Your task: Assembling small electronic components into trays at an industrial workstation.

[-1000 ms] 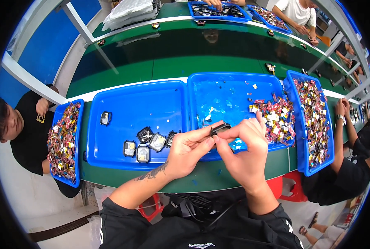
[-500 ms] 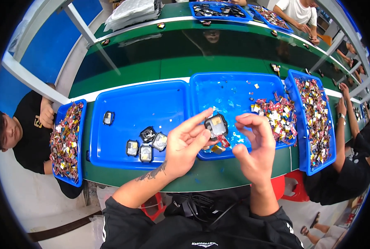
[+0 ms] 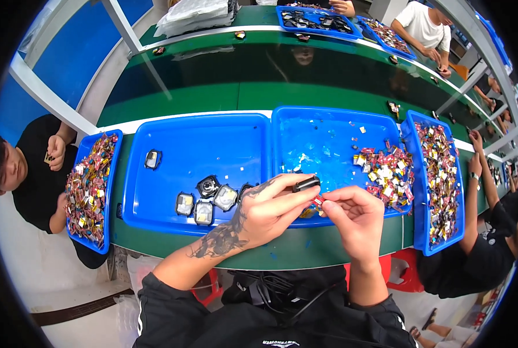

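Note:
My left hand (image 3: 267,211) is closed around a small black square device case (image 3: 306,184), now seen edge-on. My right hand (image 3: 356,223) pinches a small red part (image 3: 318,200), perhaps a circuit board, just below the case; whether it is still joined to the case I cannot tell. Both hands are over the near edge of the right blue tray (image 3: 334,110). A heap of small red, yellow and white parts (image 3: 389,174) fills that tray's right side. In the left blue tray (image 3: 198,119) lie several similar cases (image 3: 203,212), one partly hidden by my left wrist.
Narrow blue bins of mixed small parts stand at the far left (image 3: 119,151) and right (image 3: 411,139). Behind the trays runs a green conveyor belt (image 3: 253,95) with scattered pieces. People sit at both sides and across. A red stool (image 3: 407,272) is below the table.
My left hand has turned the case from face-up to edge-on and lowered it. My right hand, apart before, has come in and closed its fingertips on the red part.

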`<state>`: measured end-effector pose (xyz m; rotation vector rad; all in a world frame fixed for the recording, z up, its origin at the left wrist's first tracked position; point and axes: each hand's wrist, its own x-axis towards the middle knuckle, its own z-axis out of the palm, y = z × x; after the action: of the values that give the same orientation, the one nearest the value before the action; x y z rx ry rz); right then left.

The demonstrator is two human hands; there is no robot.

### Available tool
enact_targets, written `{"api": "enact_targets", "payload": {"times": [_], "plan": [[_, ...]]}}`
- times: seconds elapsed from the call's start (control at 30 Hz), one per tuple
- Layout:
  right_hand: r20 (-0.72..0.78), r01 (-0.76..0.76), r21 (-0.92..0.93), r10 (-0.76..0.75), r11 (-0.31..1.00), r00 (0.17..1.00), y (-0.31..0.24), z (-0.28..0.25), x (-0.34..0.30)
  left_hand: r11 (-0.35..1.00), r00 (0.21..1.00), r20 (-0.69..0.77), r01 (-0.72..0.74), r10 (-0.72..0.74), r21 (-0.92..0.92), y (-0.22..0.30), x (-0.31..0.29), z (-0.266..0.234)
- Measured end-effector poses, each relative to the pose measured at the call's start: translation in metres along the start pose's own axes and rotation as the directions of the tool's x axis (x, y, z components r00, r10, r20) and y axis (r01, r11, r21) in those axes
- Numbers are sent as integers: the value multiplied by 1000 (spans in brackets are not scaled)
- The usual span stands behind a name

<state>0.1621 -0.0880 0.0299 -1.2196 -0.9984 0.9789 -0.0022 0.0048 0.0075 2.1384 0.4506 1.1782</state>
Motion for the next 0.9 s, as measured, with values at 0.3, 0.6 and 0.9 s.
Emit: {"api": "enact_targets", "payload": {"times": [0.3,0.6,0.9], "plan": [[-21,78,-62,-80,995,997,3,-5,5,956,952,158,278,-262,-89,6,-2,-1],[-112,48,-192,-70,980,991,4,11,4,569,795,244,577,-555,-586,6,-5,9],[-157,171,-337,-234,926,959,20,13,8,461,798,247,536,-549,-707,4,-7,12]]}}
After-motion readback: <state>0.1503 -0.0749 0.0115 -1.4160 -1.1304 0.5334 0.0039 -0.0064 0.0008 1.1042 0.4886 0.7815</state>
